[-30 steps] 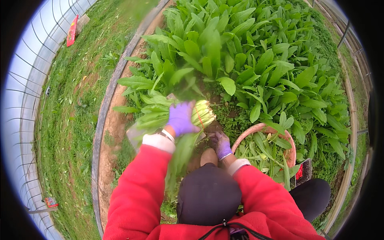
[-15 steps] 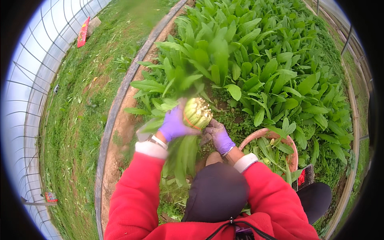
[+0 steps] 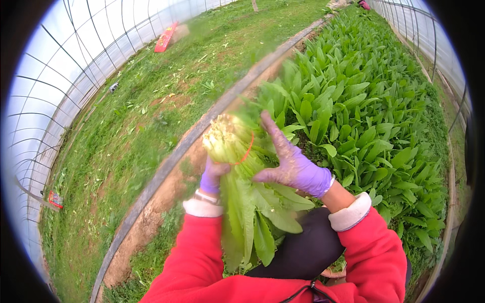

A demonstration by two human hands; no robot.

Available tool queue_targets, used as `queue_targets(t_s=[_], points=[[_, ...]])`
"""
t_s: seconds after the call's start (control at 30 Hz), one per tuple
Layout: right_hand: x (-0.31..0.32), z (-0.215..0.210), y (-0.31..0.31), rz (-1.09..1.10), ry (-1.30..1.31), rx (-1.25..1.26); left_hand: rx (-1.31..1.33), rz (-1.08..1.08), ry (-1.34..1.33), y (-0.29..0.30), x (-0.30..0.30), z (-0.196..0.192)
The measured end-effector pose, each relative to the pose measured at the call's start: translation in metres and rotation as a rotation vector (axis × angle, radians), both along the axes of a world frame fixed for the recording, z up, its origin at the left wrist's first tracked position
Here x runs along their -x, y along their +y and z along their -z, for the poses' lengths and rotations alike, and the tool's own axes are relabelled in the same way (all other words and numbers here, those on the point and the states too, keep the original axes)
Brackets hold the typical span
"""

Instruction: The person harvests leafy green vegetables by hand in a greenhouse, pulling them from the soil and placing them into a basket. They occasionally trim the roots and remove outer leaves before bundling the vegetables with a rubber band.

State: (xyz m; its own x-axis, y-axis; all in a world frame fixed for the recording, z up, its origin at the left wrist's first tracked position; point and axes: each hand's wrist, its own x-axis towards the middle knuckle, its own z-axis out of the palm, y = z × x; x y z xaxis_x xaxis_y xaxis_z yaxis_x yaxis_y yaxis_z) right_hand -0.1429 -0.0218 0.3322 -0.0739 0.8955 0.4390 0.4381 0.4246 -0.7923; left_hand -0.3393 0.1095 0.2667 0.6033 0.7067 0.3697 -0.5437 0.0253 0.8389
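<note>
Holds in the left hand (image 3: 212, 174) a bunch of leafy greens (image 3: 240, 188), with the left fingers closed about the stalks and mostly hidden behind them. Shows pale cut ends (image 3: 219, 139) just above the left fingers, tilted to the left, and lets the leaves hang below, in front of a dark trouser knee (image 3: 303, 247). Has an orange band (image 3: 247, 151) around the stalks, to the right of the left fingers. Holds the right hand (image 3: 298, 169) wide, with thumb and fingers far apart, just to the right of the bunch. Cannot tell, from this view, of any touch between right thumb and leaves. Wears purple gloves, with brown dirt on the right fingers. Has, beyond and right of the right fingers, a bed of green plants (image 3: 374, 116); left of the left fingers, a grey edging (image 3: 156, 182); farther beyond these, a red board (image 3: 165, 38).
</note>
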Motion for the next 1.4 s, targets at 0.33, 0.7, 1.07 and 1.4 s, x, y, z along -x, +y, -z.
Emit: queue_targets(t_s=[0.33,0.7,1.07,1.4], points=[[0.042,-0.004,-0.018,-0.043,0.536,0.116,-0.108,-0.033,0.090,-0.043,0.006,-0.044],[-0.008,0.054,-0.038,0.354,0.161,0.319,-0.120,-0.195,1.038,-0.027,0.148,-0.011],[-0.001,0.043,-0.041,0.186,-0.153,0.181,0.684,0.090,2.079,-0.173,0.402,0.209],[0.000,0.019,-0.051,0.287,0.025,0.057,0.112,0.088,2.331,-0.258,0.446,0.325]])
